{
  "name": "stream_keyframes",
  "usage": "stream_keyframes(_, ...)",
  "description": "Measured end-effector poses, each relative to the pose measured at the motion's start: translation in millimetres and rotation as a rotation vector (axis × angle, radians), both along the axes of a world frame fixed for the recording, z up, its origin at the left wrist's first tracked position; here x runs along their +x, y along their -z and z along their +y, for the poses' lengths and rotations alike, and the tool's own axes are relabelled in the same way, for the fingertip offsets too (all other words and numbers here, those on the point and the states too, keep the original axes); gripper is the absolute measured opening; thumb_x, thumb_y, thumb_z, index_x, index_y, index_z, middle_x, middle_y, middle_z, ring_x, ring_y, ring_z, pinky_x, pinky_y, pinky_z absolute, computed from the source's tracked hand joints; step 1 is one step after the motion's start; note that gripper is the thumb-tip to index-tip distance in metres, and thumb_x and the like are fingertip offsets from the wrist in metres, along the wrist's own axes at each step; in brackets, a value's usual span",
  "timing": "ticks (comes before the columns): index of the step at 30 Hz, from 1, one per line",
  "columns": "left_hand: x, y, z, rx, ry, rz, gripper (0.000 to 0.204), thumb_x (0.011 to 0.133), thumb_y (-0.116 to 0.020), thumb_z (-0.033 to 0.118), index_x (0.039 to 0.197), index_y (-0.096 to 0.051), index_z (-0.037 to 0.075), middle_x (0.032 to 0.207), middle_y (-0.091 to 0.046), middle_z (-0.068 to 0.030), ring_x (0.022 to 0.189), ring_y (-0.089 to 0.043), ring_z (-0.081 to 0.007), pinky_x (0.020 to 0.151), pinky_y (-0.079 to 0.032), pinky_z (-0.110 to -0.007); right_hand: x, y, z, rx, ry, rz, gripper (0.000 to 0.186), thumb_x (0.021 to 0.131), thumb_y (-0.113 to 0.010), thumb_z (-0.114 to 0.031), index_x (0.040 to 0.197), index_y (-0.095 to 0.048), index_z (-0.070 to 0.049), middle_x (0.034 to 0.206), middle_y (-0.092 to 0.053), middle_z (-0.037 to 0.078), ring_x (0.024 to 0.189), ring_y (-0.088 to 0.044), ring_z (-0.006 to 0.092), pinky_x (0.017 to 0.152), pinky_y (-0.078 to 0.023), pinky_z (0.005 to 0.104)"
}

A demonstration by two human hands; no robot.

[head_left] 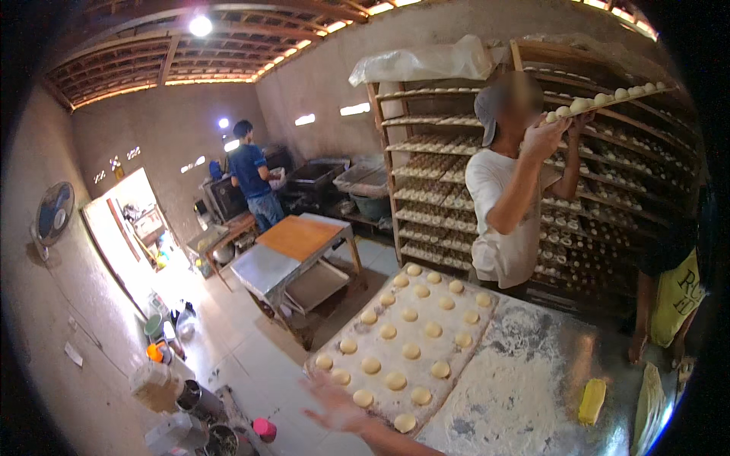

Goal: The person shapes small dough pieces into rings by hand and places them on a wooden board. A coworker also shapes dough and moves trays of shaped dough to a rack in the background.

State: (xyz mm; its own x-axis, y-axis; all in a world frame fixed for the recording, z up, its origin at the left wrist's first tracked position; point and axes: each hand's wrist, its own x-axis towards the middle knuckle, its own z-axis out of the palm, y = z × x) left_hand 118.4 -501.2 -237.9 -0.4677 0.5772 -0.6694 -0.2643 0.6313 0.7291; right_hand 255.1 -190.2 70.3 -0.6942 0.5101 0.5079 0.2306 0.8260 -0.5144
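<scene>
My left hand (334, 404) reaches in from the lower edge with its fingers spread, holding nothing I can see. It is beside the near left edge of a floured board (422, 348), and I cannot tell whether it touches it. Several pale, round dough balls (395, 380) sit in rows on the board. The board lies on a metal table (559, 346) strewn with white flour (502, 395). A yellow oblong thing (592, 401) rests on the table's right part. My right hand is out of view.
Across the table a person (506, 197) lifts a tray of dough balls (601, 100) to tall racks (433, 167). Another person's arms (642, 319) are at the far right. Behind stand a smaller table (262, 266) and someone in blue (249, 171). Buckets (199, 399) line the left floor.
</scene>
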Motion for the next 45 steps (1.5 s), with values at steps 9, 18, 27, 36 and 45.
stream_keyframes(9, -10.9, 21.1, -61.3, 0.114, -0.094, -0.028, 0.033, 0.100, -0.052, 0.042, 0.109, -0.058, 0.010, 0.077, -0.061, -0.0084, 0.054, -0.050, -0.0164, 0.052, -0.050, -0.034, 56.8, 76.5, -80.8, -0.669, -0.062, -0.441, 0.040, 0.103, -0.047, -0.042, 0.132, -0.062, -0.018, 0.116, -0.069, 0.021, 0.103, -0.068, 0.0390, 0.093, -0.053, 0.0451)
stream_keyframes(18, -104.4, 51.6, -126.7, -0.292, 0.168, -0.273, 0.037, 0.097, -0.059, 0.043, 0.121, -0.055, 0.014, 0.089, -0.063, -0.0075, 0.073, -0.058, -0.0179, 0.063, -0.051, -0.036, 212.9, 121.8, -141.6, -0.295, 1.060, 0.332, 0.024, 0.091, -0.052, 0.005, 0.112, -0.058, -0.005, 0.071, -0.053, 0.001, 0.067, -0.057, 0.0127, 0.058, -0.049, 0.0284)
stream_keyframes(27, -203.4, 76.6, -150.7, -0.249, 0.331, -0.238, 0.045, 0.096, -0.058, 0.049, 0.129, -0.056, 0.018, 0.103, -0.068, -0.0105, 0.093, -0.065, -0.0247, 0.079, -0.053, -0.044, 102.9, 112.1, -255.5, -0.905, 0.885, 0.195, 0.021, 0.091, -0.058, -0.003, 0.111, -0.064, -0.004, 0.095, -0.067, 0.013, 0.085, -0.071, 0.0228, 0.076, -0.055, 0.0345)
stream_keyframes(36, -216.3, 97.8, -133.4, -0.267, 0.346, -0.329, 0.038, 0.096, -0.060, 0.040, 0.127, -0.059, 0.018, 0.104, -0.070, -0.0082, 0.086, -0.067, -0.0216, 0.073, -0.054, -0.040, 37.6, 102.7, -296.5, -1.082, 0.496, -0.191, 0.030, 0.100, -0.056, -0.024, 0.123, -0.065, -0.007, 0.096, -0.071, 0.011, 0.091, -0.069, 0.0203, 0.085, -0.053, 0.0334)
stream_keyframes(45, -182.4, 92.7, -83.2, -0.187, 0.600, -0.403, 0.038, 0.100, -0.057, 0.031, 0.128, -0.056, 0.006, 0.118, -0.069, -0.0181, 0.098, -0.071, -0.0309, 0.075, -0.059, -0.044, 81.9, 251.1, -263.4, -1.663, 0.950, 0.388, 0.021, 0.101, -0.058, -0.023, 0.112, -0.065, -0.007, 0.090, -0.069, 0.012, 0.069, -0.067, 0.0208, 0.061, -0.056, 0.0361)
